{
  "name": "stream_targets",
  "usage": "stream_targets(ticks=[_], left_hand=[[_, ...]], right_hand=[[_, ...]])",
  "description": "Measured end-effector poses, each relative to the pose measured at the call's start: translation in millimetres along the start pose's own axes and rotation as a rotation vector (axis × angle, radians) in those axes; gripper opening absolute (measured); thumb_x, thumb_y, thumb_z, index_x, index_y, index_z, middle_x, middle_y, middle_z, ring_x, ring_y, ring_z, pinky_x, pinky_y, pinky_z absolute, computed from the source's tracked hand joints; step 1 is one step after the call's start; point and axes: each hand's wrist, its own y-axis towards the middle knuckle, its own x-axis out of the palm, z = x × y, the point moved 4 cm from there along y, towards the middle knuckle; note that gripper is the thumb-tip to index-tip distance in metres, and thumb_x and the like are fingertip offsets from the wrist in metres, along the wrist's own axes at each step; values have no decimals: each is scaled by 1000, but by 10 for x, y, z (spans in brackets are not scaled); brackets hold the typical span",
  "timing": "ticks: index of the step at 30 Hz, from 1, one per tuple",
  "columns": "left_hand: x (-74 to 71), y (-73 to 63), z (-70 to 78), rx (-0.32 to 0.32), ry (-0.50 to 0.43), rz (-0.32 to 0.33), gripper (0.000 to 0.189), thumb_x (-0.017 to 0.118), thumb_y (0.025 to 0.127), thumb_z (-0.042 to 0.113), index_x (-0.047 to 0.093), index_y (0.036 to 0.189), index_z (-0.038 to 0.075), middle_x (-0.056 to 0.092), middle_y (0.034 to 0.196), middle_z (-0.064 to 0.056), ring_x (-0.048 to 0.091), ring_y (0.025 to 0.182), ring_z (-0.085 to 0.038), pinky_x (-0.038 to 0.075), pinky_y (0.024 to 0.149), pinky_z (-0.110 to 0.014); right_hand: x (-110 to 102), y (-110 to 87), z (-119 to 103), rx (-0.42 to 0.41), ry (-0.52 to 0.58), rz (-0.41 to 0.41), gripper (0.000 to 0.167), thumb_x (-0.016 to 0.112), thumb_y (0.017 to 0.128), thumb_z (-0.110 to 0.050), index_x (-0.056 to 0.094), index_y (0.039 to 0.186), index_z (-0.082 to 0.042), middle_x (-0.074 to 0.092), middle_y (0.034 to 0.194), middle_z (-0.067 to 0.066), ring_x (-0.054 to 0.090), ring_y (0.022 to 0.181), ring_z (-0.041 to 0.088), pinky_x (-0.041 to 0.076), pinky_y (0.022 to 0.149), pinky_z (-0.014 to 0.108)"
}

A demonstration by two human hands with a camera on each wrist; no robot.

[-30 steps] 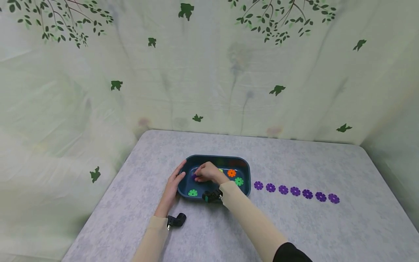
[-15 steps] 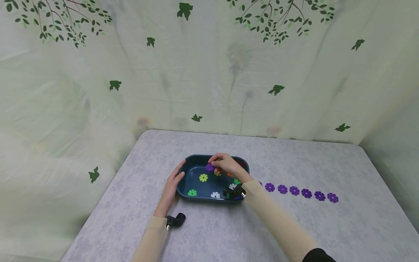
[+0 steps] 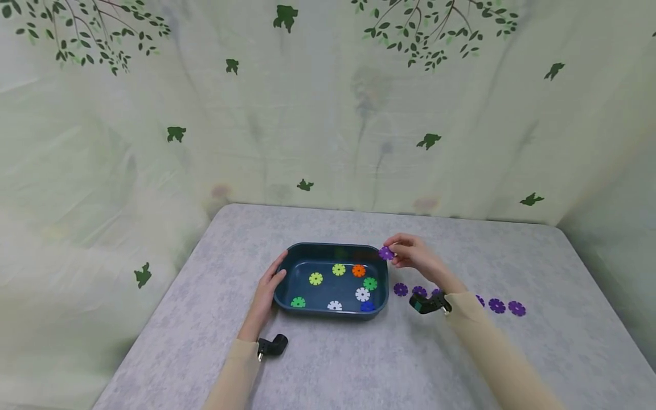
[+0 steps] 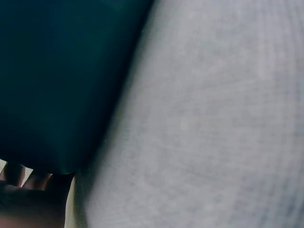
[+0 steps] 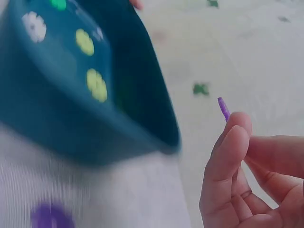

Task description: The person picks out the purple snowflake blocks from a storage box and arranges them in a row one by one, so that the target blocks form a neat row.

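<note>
My right hand (image 3: 417, 257) pinches a purple flower-shaped disc (image 3: 386, 253) between thumb and fingers, above the right rim of a dark blue tray (image 3: 328, 312). In the right wrist view that purple disc (image 5: 223, 108) shows edge-on past the fingertips. At the tray's left end my left hand (image 3: 263, 293) rests against the outer wall, its fingers fairly straight. The left wrist view shows only part of those fingers (image 4: 35, 180) beside the tray wall (image 4: 61, 85). Lying right of the tray is a row of purple flower discs (image 3: 401, 290), partly hidden by my right forearm.
Inside the tray lie yellow discs (image 3: 316, 278), an orange disc (image 3: 359, 271), green discs (image 3: 370, 283), white discs (image 3: 362, 294) and a blue disc (image 3: 367, 306). A grey table (image 3: 328, 364) carries everything, with a leaf-patterned curtain (image 3: 328, 114) behind it.
My right hand has picked up the purple disc in the tray's left part and carried it right, over the right rim. The left hand has stayed at the tray's left end.
</note>
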Motion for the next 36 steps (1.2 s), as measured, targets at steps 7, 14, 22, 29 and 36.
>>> stream_targets(ticks=[7, 14, 22, 29, 36], left_hand=[[-5, -12, -19, -2, -6, -6, 45, 43, 104, 21, 38, 148, 22, 29, 153, 4, 18, 141, -14, 11, 114, -45], [31, -73, 144, -41, -28, -17, 46, 41, 104, 16, 35, 150, 16, 25, 155, -1, 14, 143, -18, 10, 114, -45], [59, -115, 255, -60, 0, -16, 48, 41, 104, 17, 31, 151, 15, 24, 155, 1, 14, 143, -15, 11, 114, -43], [74, -102, 242, -62, -14, -19, 48, 42, 104, 17, 32, 151, 16, 24, 155, 1, 14, 143, -15, 10, 115, -43], [90, -89, 261, -59, -12, -23, 48, 41, 104, 16, 32, 151, 15, 24, 155, 0, 14, 143, -16, 10, 115, -43]], right_hand=[[-624, -429, 243, 15, 12, 77, 32, 47, 102, -15, 48, 120, 11, 58, 89, 5, 58, 70, 11, 53, 68, 25], [-1276, -936, 570, 63, 13, 197, 29, 50, 101, -21, 53, 119, 2, 59, 92, -2, 59, 74, 12, 54, 71, 23], [-1846, -1494, 900, 94, 145, 276, 17, 53, 100, -18, 67, 97, -26, 62, 89, -7, 59, 73, 12, 53, 68, 21], [-2101, -1801, 1153, 174, 14, 347, 21, 49, 101, -18, 66, 93, -27, 60, 86, -13, 58, 71, 11, 53, 66, 22], [-2178, -1874, 1257, 272, -190, 388, 35, 43, 101, -15, 49, 112, 18, 61, 86, -4, 61, 68, 14, 55, 64, 26]])
